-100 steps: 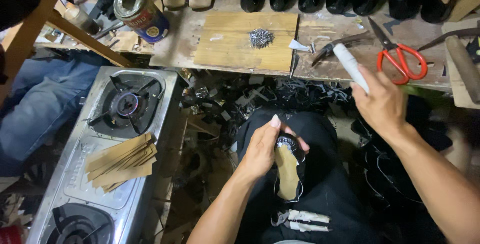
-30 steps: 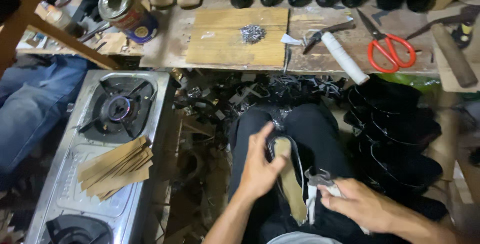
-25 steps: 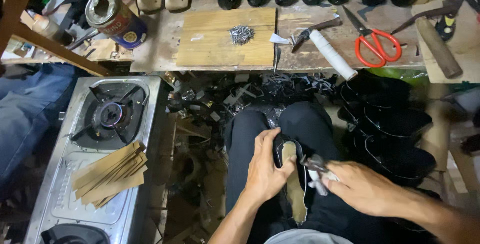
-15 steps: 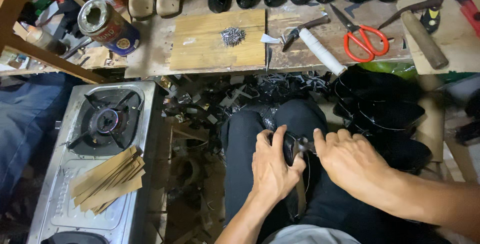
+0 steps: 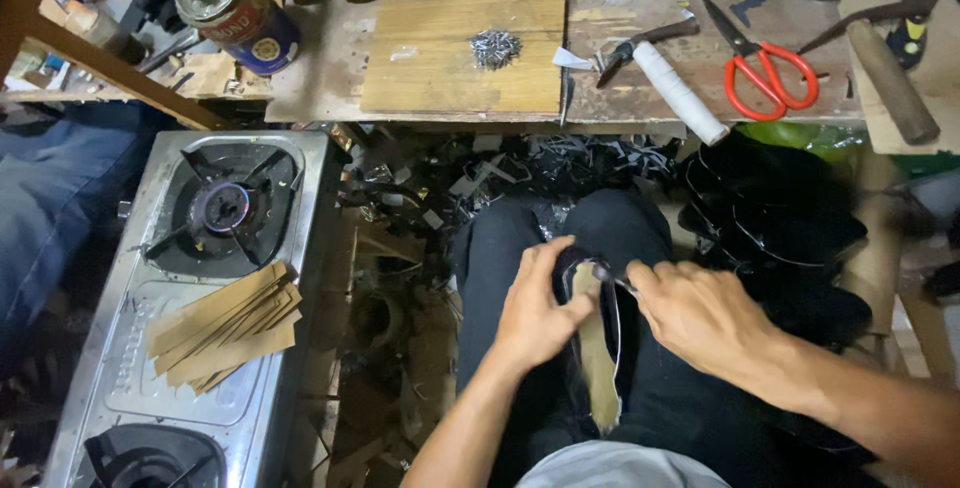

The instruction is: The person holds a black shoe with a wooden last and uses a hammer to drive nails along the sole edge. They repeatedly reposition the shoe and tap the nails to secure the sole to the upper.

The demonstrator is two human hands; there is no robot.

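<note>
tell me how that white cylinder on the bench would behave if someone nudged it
The white cylinder lies on its side on the wooden bench, so it would probably roll if pushed across its length. It rests near the bench's front edge, so a roll that way might drop it. It looks slim and probably light, easy to lift with one hand.

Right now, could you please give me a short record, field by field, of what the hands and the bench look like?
left hand: left hand steadies a shoe sole-up on the lap
right hand: right hand closes its grip on a thin metal tool at the shoe's toe end
bench: red-handled scissors, white roll, pile of small nails on a wooden board
left of the lap: gas stove with tan strips lying on it
bench corner: open tin can
</note>
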